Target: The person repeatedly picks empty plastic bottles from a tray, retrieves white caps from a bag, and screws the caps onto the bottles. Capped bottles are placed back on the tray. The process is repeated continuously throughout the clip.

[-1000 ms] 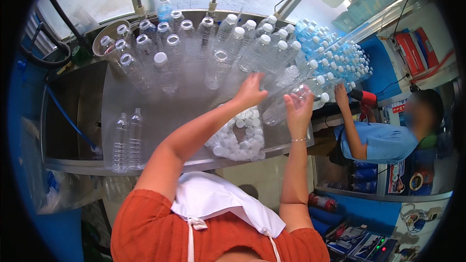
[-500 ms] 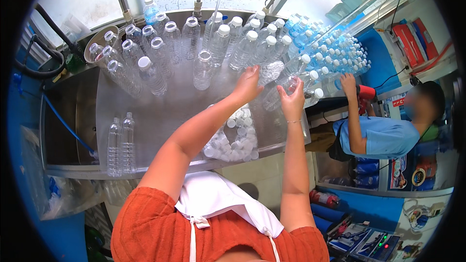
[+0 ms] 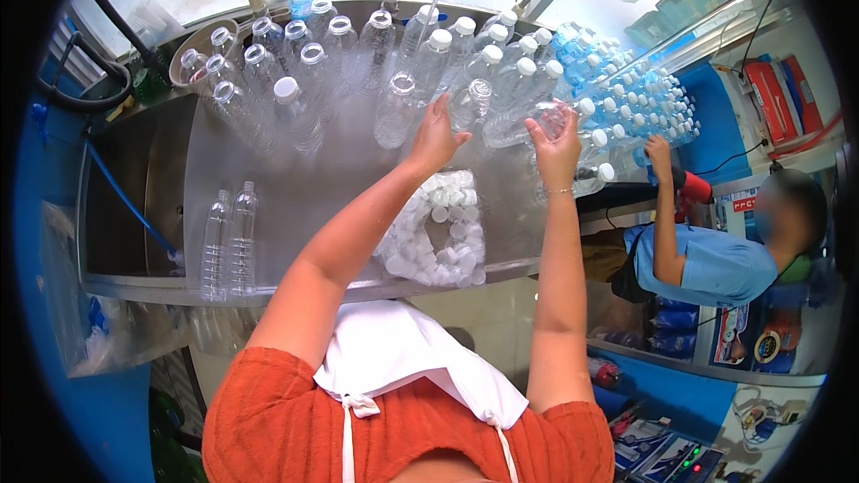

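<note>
My right hand (image 3: 558, 148) has its thumb and fingers curled around the neck end of a clear plastic bottle (image 3: 517, 128). That bottle lies over sideways, its base toward the left. My left hand (image 3: 435, 138) is open, thumb and fingers apart, with nothing in it. Just beyond it stand an uncapped clear bottle (image 3: 395, 114) and another clear bottle (image 3: 470, 105). White-capped bottles (image 3: 436, 58) crowd the back of the steel counter. Nearer me on the counter is a clear bag of white caps (image 3: 434, 255).
Several uncapped bottles (image 3: 255, 94) stand at the left, by a steel sink (image 3: 134, 206). Two bottles (image 3: 230, 241) lie near the front edge. Many blue-tinted bottles (image 3: 626, 94) fill the right. A co-worker in a blue shirt (image 3: 707, 264) holds a red heat-gun-like tool (image 3: 692, 187).
My left hand has drawn back from the bottles and opened wider. The bottle at my right hand now lies more level. The whole view has shifted slightly.
</note>
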`<action>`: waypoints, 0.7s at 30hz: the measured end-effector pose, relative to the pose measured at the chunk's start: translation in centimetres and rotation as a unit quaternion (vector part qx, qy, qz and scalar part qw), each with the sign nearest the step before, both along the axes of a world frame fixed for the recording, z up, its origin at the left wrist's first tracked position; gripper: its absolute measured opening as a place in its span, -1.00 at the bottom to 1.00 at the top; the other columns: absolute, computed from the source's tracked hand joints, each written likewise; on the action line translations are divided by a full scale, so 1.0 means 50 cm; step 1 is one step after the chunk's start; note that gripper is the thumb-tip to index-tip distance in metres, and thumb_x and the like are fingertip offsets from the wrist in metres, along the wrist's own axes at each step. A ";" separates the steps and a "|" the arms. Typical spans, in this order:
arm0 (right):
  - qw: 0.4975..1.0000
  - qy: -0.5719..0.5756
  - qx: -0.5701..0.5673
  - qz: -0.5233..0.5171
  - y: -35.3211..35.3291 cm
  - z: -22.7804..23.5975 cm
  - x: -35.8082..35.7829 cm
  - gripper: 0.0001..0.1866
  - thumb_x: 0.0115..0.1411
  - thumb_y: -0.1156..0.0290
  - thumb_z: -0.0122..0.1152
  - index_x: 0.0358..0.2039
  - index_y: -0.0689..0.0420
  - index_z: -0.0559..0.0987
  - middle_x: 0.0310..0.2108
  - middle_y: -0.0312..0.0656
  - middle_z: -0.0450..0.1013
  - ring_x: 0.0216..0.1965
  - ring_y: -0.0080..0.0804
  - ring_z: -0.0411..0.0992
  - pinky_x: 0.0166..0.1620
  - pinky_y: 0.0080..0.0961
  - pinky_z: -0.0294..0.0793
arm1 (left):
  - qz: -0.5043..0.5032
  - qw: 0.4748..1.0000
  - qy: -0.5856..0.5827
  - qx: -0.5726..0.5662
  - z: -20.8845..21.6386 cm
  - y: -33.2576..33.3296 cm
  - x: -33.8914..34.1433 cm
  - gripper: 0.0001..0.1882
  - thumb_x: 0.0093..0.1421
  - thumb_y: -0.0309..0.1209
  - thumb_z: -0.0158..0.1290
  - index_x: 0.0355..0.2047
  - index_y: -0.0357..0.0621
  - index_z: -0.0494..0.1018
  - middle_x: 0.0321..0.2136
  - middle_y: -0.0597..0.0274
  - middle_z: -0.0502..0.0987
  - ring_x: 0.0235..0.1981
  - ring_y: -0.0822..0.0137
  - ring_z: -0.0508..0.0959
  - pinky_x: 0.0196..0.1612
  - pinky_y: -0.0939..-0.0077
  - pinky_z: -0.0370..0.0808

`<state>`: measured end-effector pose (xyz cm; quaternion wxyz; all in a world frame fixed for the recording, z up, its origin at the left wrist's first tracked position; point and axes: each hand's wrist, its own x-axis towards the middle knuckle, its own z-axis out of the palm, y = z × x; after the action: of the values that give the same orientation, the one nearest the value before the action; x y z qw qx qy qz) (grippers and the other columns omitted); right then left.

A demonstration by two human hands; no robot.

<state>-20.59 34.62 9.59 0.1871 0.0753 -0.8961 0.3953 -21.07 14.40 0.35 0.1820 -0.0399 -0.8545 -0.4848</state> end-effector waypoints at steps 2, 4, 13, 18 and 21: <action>0.999 -0.017 -0.044 0.008 0.009 0.006 0.000 -0.38 0.02 0.39 0.45 0.08 0.14 0.37 0.00 -0.13 0.42 -0.09 -0.37 0.47 -0.04 -0.49 0.49 | -0.001 0.997 -0.055 -0.058 0.011 -0.006 0.027 -0.39 -0.02 -0.47 0.21 0.03 -0.44 0.26 -0.05 -0.21 0.39 -0.01 -0.14 0.41 0.06 0.13 0.37; 0.990 0.002 -0.135 0.044 0.019 0.010 -0.004 -0.37 0.02 0.42 0.45 0.09 0.13 0.37 0.01 -0.15 0.41 -0.06 -0.38 0.46 -0.03 -0.51 0.48 | -0.029 0.976 -0.144 -0.159 0.019 -0.015 0.078 -0.57 -0.02 -0.50 0.18 -0.14 -0.47 0.38 -0.09 -0.22 0.42 0.01 -0.15 0.39 0.06 0.06 0.35; 0.996 0.063 -0.062 -0.021 0.016 0.017 0.003 -0.36 -0.02 0.39 0.48 0.07 0.17 0.40 -0.05 -0.08 0.48 -0.09 -0.31 0.50 -0.07 -0.47 0.49 | -0.226 0.877 0.047 -0.421 -0.016 -0.005 0.234 -0.85 -0.11 -0.49 0.13 -0.45 -0.16 0.53 -0.31 0.16 0.45 -0.14 0.16 0.43 -0.10 0.34 0.39; 0.993 -0.019 -0.114 0.037 0.037 0.027 0.001 -0.44 0.08 0.37 0.40 0.06 0.20 0.39 -0.10 -0.11 0.46 -0.14 -0.32 0.51 -0.13 -0.51 0.53 | -0.262 0.898 0.020 -0.353 -0.040 -0.017 0.228 -0.88 -0.07 -0.51 0.10 -0.45 -0.20 0.50 -0.22 0.10 0.40 -0.11 0.13 0.39 -0.05 0.31 0.38; 0.923 -0.214 -0.309 0.090 0.056 -0.004 -0.008 -0.52 0.20 0.23 0.26 0.02 0.22 0.39 -0.15 -0.10 0.47 -0.20 -0.31 0.52 -0.20 -0.47 0.57 | -0.270 0.893 0.035 -0.358 -0.039 -0.027 0.228 -0.89 -0.05 -0.50 0.09 -0.45 -0.19 0.50 -0.19 0.09 0.38 -0.10 0.11 0.38 -0.03 0.27 0.38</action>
<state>-21.01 37.41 9.41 -0.0312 0.0081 -0.7379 0.6741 -9.66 13.05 -1.60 0.0476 -0.3486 -0.9195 -0.1751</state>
